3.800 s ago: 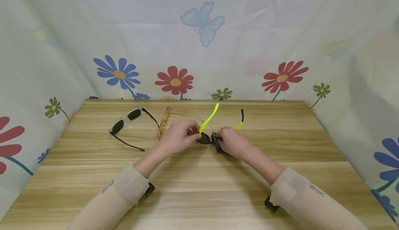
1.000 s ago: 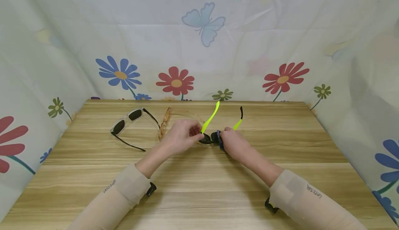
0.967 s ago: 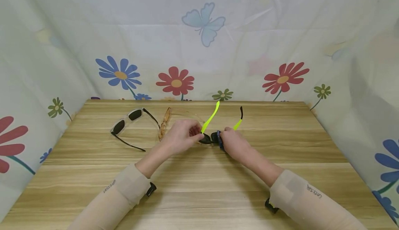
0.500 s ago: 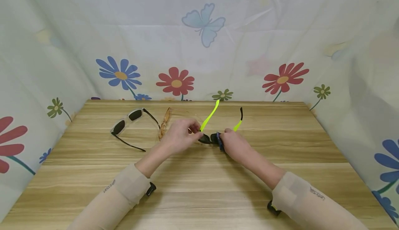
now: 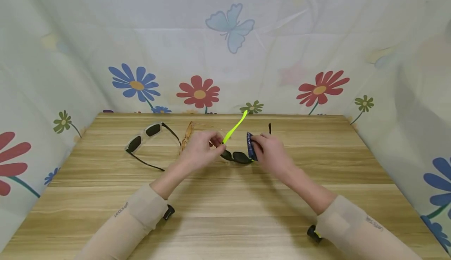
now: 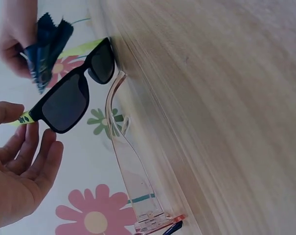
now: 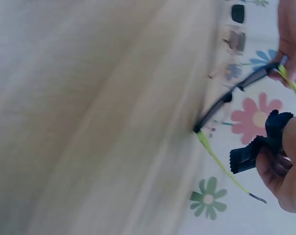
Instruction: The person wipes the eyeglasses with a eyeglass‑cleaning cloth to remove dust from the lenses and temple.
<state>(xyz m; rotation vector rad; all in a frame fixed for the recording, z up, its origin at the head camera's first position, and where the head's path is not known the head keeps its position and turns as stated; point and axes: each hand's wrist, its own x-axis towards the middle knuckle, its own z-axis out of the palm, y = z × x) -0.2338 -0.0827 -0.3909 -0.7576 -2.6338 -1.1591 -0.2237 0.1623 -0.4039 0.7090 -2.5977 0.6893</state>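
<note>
Black sunglasses with neon yellow-green temples [image 5: 241, 157] are held close over the table, both temples unfolded toward the back. My left hand [image 5: 200, 150] pinches them at the left hinge, with thumb and fingers on the printed yellow end of the temple in the left wrist view. Between the thumb and fingers of my right hand [image 5: 276, 154] is a small dark blue cleaning cloth [image 5: 251, 147] with zigzag edges and white print. In the right wrist view the bunched cloth [image 7: 253, 154] is apart from the lenses. My right hand covers part of the right temple in the head view.
Clear-framed sunglasses with dark lenses [image 5: 134, 143] lie unfolded at the left of the wooden table [image 5: 225, 221]. Amber see-through glasses [image 5: 184, 138] lie just behind my left hand, partly hidden by it. A flower-printed curtain [image 5: 282, 56] rises at the table's back edge.
My right hand has drawn the cloth off the right lens, toward the right, so both dark lenses show. My left hand has shifted slightly left and back with the sunglasses, which have turned a little.
</note>
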